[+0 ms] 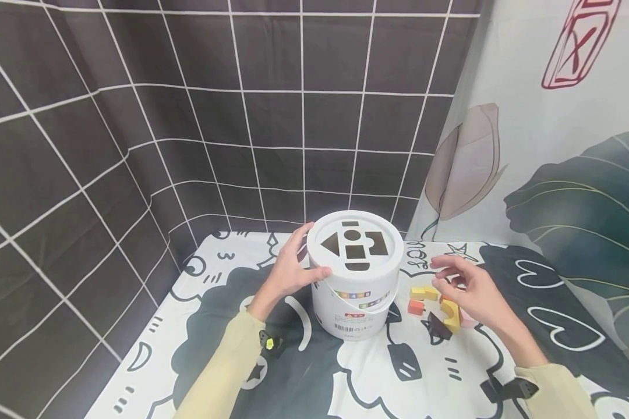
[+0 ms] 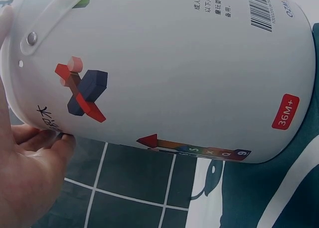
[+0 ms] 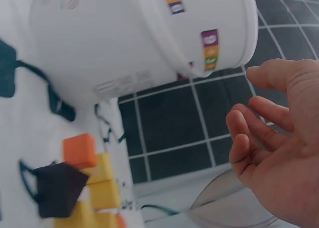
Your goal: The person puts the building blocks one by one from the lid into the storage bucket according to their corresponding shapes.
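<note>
At centre frame our left hand [image 1: 288, 273] grips the white bucket [image 1: 353, 302]; right hand [image 1: 469, 288], fingers loosely spread, hovers empty over the blocks [image 1: 435, 305] — we judge picking one comes next.

A dark cloth backdrop with a white grid [image 1: 272, 116] hangs behind the bench's black-and-white cartoon-printed cover [image 1: 346, 378], with a pale leaf-printed curtain [image 1: 555, 174] alongside.
</note>
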Tool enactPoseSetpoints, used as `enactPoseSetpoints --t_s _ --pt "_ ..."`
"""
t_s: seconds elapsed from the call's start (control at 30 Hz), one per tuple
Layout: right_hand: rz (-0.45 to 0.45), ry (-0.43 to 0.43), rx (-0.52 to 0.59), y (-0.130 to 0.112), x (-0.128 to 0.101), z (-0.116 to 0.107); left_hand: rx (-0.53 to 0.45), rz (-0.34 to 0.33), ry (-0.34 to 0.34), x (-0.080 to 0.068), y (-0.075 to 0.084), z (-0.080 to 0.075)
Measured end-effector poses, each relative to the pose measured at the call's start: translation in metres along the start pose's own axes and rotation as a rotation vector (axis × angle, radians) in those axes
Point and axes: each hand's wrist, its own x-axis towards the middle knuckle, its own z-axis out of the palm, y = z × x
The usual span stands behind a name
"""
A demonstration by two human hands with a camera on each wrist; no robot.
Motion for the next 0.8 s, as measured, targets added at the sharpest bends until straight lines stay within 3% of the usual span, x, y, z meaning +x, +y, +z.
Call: enactPoseSetpoints --t_s 0.33,0.57,0.8 --pt "0.136 -0.013 -0.022 0.017 -0.026 0.01 -0.005 0.008 -0.005 -0.001 0.001 0.0" --pt "0.149 0.0 -0.02 0.027 -0.038 0.018 0.003 -0.003 0.0 -0.001 0.0 0.0" --pt "0.217 -0.006 -0.038 0.034 -0.047 0.023 0.002 -0.001 0.002 -0.001 0.0 0.001"
